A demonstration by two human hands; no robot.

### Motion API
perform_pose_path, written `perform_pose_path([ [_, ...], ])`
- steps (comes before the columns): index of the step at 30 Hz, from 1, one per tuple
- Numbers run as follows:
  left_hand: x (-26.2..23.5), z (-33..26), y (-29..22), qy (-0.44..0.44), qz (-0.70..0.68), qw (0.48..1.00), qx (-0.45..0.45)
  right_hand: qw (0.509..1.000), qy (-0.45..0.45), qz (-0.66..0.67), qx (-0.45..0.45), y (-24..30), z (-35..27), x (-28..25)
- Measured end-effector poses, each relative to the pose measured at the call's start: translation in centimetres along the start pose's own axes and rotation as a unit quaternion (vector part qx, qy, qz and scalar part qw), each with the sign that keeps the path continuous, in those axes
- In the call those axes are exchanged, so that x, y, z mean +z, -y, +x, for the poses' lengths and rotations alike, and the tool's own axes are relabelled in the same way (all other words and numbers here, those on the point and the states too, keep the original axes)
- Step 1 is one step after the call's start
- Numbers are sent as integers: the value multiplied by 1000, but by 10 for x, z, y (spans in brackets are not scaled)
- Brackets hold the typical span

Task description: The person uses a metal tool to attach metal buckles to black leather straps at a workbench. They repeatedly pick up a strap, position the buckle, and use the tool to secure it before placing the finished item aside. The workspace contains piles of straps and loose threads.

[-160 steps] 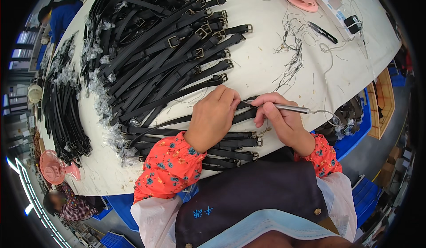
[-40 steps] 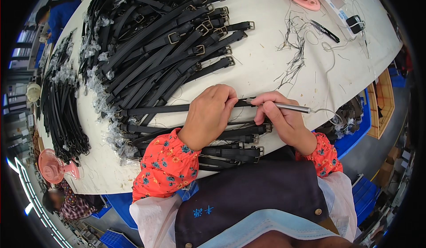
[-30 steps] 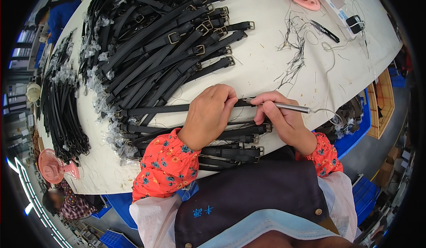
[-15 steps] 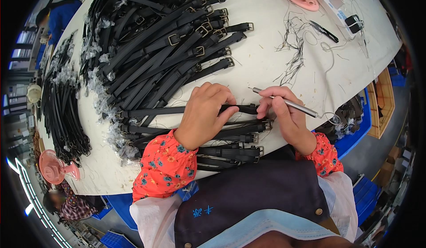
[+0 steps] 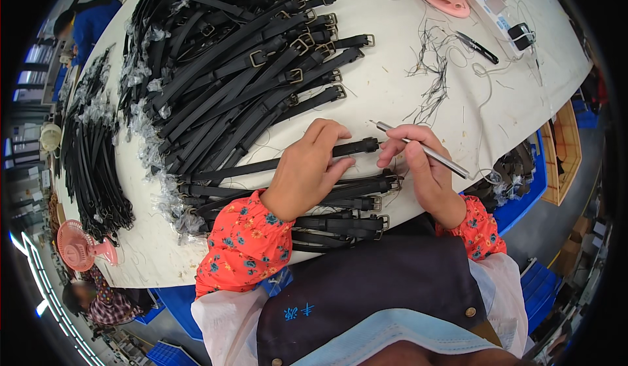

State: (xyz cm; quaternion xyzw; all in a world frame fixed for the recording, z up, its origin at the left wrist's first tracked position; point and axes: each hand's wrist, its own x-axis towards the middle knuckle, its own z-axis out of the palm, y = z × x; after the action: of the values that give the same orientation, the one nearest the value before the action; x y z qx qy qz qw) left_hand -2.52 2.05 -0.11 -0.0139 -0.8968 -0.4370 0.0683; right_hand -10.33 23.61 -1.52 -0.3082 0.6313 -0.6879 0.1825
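Observation:
My left hand (image 5: 306, 168) lies over a black buckled belt (image 5: 356, 148), thumb and index finger spread on either side of it. The belt's end comes out to the right of that hand. In my right hand (image 5: 425, 166) is a slim silver pen-shaped tool (image 5: 439, 158), its thin tip pointing up and left above the belt's end. A cord seems to run from the tool's rear. The lower fingertips of this hand are close to the belt's end; contact cannot be made out. More black belts (image 5: 347, 224) lie just below my hands.
A large pile of belts (image 5: 248, 81) with brass-coloured buckles fills the table's far left. Thread scraps (image 5: 432, 71), a black cutter (image 5: 477, 47), a power strip (image 5: 497, 19) and a pink fan base (image 5: 451, 0) are at far right. A blue bin (image 5: 533, 192) stands beside the table.
My left thumb and index finger have parted from their pinch on the belt. The belt's end has shifted up slightly and lies flatter. The tool has moved a little to the right.

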Motion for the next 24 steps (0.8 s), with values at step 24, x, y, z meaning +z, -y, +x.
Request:
perform_pose_path([
  [24, 4, 1, 5, -9, -48, 999, 4, 996, 44, 2, 76, 9, -2, -1],
])
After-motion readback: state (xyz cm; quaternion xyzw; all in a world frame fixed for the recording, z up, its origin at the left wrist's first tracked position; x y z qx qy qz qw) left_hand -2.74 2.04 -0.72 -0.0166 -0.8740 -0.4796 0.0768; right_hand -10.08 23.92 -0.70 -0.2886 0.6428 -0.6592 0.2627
